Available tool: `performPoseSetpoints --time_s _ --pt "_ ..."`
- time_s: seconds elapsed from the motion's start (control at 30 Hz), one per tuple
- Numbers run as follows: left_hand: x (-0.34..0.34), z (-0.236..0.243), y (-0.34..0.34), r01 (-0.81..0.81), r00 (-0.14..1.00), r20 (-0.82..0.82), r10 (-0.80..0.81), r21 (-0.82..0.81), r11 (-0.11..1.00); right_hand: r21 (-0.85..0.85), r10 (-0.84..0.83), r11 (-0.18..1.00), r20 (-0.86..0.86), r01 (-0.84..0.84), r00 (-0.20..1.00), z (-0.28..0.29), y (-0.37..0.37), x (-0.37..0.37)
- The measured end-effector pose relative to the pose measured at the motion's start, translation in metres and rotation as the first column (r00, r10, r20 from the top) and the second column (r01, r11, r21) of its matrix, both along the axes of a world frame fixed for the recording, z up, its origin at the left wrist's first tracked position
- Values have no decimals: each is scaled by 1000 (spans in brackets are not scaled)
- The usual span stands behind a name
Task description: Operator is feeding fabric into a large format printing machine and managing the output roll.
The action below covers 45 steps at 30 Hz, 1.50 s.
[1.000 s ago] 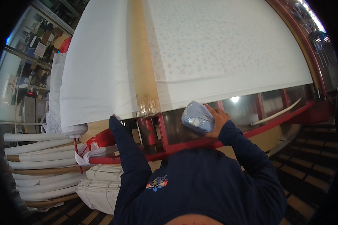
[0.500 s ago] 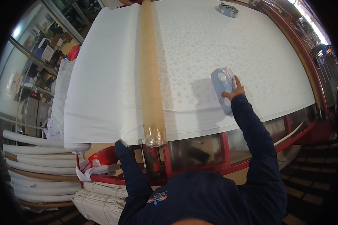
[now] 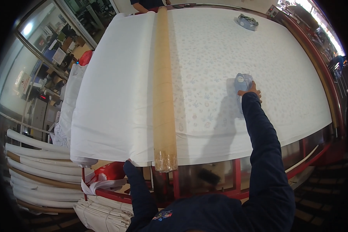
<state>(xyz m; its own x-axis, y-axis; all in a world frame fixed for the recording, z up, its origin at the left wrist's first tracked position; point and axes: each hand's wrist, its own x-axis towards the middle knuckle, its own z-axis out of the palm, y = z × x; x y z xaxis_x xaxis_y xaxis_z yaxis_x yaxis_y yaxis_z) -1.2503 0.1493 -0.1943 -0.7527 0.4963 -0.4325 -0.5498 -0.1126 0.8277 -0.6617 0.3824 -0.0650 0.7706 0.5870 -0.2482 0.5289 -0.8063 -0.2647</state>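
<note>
White fabric with a faint small print (image 3: 208,50) spreads over a wide red-framed table. On its right part my right hand (image 3: 253,91) grips a blue-grey, plastic-wrapped oblong block (image 3: 241,82) with a pale round spot on top. The block is on or just over the fabric; its near end is partly behind my sleeve. Beside the table's near edge, left of a long brown cardboard tube (image 3: 164,96), my left hand (image 3: 129,160) is at the fabric's edge. Sleeve and fabric hide most of its fingers. The tube lies across the fabric, its near end wrapped in clear tape.
A similar wrapped block (image 3: 247,22) lies at the far right of the fabric. Across the table stands another person (image 3: 147,4). White rolls (image 3: 42,170) are stacked at the left, near folded white cloth (image 3: 100,214). A red rail (image 3: 239,191) runs along the front.
My right hand has moved the block farther away over the fabric, and its shadow has drawn closer to it. The whole view has shifted slightly. My left hand stays at the near edge.
</note>
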Motion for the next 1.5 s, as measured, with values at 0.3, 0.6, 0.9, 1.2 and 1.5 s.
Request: performPoseSetpoints --time_s 0.3,0.6,0.9,1.2,1.5 --pt "18 -10 -48 148 983 109 -146 -11 989 133 60 990 -51 -53 997 -25 7 61" --pt "53 2 -61 438 848 299 -438 73 896 366 494 782 128 -504 860 -72 -69 57" --pt "25 -31 -62 520 760 385 -523 122 845 314 484 836 -38 -450 874 -29 -92 51" --pt "49 -16 -13 265 883 364 -296 131 955 742 148 503 432 -444 890 -103 -127 43" --pt "17 -6 -18 15 942 325 -81 200 980 476 194 775 448 -416 873 -16 -99 -10"
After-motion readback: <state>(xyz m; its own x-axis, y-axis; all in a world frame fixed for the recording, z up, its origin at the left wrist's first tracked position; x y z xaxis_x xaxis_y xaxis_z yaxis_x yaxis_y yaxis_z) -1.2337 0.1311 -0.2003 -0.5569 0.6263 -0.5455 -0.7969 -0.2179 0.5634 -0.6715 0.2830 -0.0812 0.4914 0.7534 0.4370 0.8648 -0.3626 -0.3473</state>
